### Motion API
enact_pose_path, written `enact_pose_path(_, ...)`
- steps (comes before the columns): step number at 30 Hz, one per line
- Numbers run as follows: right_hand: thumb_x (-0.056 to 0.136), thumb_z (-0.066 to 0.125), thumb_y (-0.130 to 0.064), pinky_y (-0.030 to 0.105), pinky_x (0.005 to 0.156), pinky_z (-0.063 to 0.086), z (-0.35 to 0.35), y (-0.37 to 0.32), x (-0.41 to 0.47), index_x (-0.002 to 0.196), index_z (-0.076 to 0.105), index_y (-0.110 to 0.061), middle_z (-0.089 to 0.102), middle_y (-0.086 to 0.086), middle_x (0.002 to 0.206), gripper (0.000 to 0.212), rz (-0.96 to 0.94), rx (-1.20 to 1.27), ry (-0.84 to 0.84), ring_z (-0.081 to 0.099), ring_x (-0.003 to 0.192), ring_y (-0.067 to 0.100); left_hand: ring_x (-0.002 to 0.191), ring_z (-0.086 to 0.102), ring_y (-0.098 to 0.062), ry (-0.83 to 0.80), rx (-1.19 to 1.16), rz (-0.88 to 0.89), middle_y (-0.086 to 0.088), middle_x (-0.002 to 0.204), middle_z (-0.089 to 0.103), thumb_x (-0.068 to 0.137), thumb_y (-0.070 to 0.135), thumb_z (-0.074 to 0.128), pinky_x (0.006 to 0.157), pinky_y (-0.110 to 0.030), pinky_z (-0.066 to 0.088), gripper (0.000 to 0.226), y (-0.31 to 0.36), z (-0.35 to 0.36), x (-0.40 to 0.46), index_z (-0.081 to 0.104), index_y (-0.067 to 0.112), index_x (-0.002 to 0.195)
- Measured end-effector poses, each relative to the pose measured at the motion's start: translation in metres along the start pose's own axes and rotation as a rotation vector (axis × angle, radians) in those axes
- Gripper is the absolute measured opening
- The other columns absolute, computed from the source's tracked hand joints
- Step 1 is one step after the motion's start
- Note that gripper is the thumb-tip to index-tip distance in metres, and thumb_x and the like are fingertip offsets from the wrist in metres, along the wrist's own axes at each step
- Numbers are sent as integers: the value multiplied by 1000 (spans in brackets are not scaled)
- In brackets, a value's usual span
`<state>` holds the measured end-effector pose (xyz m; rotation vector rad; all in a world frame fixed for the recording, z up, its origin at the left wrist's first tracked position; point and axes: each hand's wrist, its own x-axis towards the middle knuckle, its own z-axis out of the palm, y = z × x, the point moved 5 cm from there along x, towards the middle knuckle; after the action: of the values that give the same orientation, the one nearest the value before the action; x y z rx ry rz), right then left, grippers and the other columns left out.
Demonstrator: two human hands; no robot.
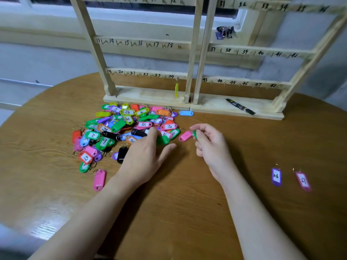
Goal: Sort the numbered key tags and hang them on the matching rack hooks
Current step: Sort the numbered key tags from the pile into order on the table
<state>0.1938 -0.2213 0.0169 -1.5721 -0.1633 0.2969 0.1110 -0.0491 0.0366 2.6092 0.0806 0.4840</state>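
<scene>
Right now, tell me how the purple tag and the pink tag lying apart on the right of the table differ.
The purple tag is purple and reads 26; the pink tag is pink and reads 27. The purple tag lies nearly straight, while the pink tag is tilted, its bottom end swung right. The purple tag lies nearer the hands, the pink tag farther right. Both lie flat, label up, ring end toward the rack.

Tag pile [124,132] crowding the table's [178,212] left half, bare wood between it and two loose tags [289,178] at right, rack [193,72] walling the far edge, marker [240,106] on its base.
</scene>
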Motion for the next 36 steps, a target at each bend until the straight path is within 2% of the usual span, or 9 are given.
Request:
enact_pose_path(4,101,60,-13,21,55,35,-4,-1,3,113,68,-21,58,-9,80,17,69,98,-47,43,63,3,72,55,-38,4,-58,-30,1,65,46,103,47,36,59,-43,33,30,12,5,9,32,17,103)
enact_pose_path(7,106,46,-3,20,51,27,-5,-7,5,118,63,-7,50,-1,76,21,64,354,-86,35,58,7,66,49,-19,-37,-241,-31,5,66,46,103,50,25,62,-40,31,30,24,11,16,38,22,106)
enact_pose_path(10,109,37,-9,24,52,24,-11,-10,6,117,60,-1,58,7,74,26,106,493,-92,38,55,10,67,45,-10,-47,-466,-54,2,73,50,109,39,32,65,-33,35,29,34,19,24,49,21,93)
enact_pose_path(13,110,36,-12,26,51,25,-18,-12,4,106,58,-7,65,11,73,23,81,405,-71,42,53,16,74,54,-2,-71,-674,-203,11,77,62,109,31,39,70,-19,40,31,36,22,30,67,18,102)
enact_pose_path(16,109,35,-12,28,50,25,-23,-14,3,100,49,-11,69,18,78,17,70,349,-62,44,52,21,60,41,-2,-84,-825,-297,17,58,44,109,34,41,58,-16,33,35,34,24,32,72,18,110)
enact_pose_path(21,108,34,-10,30,54,31,-26,-15,2,99,46,-12,76,21,98,15,66,313,-67,62,65,25,64,32,-10,-169,-1091,-332,4,71,36,110,19,38,58,-23,31,20,28,36,28,52,7,117)
enact_pose_path(27,101,59,-16,24,58,46,-40,-9,6,101,72,-12,78,3,102,13,-3,50,82,72,94,26,69,43,-14,-244,-896,-264,-4,77,48,108,29,45,66,-30,33,25,29,32,20,58,13,93)
enact_pose_path(31,98,65,-19,22,58,50,-57,-14,1,95,73,-26,75,-2,90,11,-3,-52,218,64,73,5,87,59,-5,-187,-799,-233,9,95,67,102,30,57,78,-24,42,21,34,34,30,76,27,95)
enact_pose_path(36,99,64,-17,20,54,47,-84,-20,-12,102,75,-18,73,0,80,12,-32,-137,276,59,61,2,74,60,-4,-243,-682,-205,3,86,72,96,21,66,64,-15,44,16,45,49,70,77,24,107)
